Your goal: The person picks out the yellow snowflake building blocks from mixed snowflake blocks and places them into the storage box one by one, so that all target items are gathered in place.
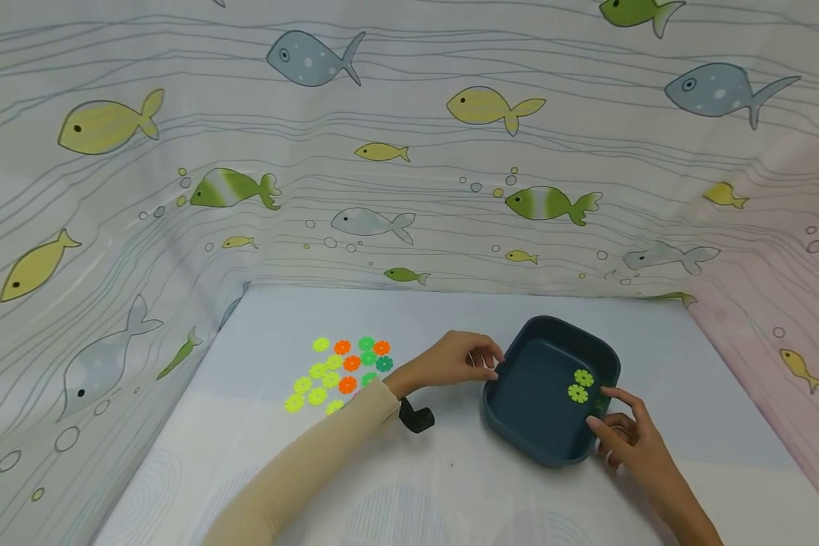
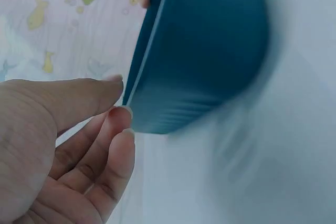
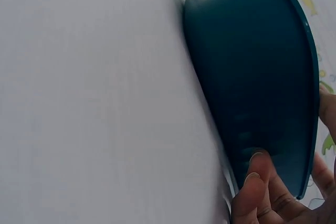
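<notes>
A dark teal plastic tub [image 1: 528, 409] with rounded corners sits at the right of the table, turned at an angle. Inside it, near the right wall, lie a couple of yellow-green flower-shaped pieces [image 1: 577, 393]. My left hand [image 1: 459, 358] pinches the tub's left rim between thumb and fingertips, as the left wrist view shows close up. On the opposite side, my right hand [image 1: 631, 444] grips the wall, thumb and index finger over the rim. The right wrist view has its other fingertips [image 3: 249, 187] against the outer wall of the tub.
Left of the tub, several flat flower pieces [image 1: 317, 396] in yellow, orange and green lie loosely grouped, partly hidden by my left sleeve [image 1: 327, 447]. A black curved object [image 1: 418, 419] shows beneath the left wrist. Fish-patterned curtain [image 1: 444, 205] encloses the white table [image 1: 450, 485].
</notes>
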### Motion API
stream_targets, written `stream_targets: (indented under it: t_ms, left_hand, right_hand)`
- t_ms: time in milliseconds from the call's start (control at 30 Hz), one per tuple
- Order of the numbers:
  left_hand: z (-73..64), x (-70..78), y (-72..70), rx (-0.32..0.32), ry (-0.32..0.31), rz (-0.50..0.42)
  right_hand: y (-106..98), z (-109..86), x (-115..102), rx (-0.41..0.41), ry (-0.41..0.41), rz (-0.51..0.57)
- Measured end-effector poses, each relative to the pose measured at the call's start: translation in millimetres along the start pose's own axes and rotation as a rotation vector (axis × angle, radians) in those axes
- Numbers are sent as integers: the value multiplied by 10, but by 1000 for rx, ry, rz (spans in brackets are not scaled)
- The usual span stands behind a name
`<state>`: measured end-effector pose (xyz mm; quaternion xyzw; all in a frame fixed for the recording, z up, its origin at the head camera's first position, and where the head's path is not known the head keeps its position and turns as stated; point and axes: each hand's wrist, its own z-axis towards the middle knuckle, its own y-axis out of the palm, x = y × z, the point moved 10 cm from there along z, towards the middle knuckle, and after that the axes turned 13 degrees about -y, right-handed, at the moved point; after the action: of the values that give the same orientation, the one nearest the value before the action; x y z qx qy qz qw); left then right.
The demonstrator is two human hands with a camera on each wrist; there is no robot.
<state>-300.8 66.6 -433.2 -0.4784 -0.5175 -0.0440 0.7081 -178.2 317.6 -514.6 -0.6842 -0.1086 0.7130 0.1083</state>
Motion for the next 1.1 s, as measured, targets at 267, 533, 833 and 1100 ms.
stream_targets:
  t_ms: [267,533,833,1100]
  left_hand:
    - [-239,-245,-101,14,-60,4]
    - [-527,-493,-178,32,-126,-10]
    - [-796,-799,-332,48,-231,-62]
    - [-1017,-945,-462,57,-250,-2]
  right_hand:
    - [19,2,-24,-7,-20,-10]
    - [25,0,2,-10,-20,-10]
    - [27,6,28,-13,2,-8]
    - [29,3,31,-15,9,13]
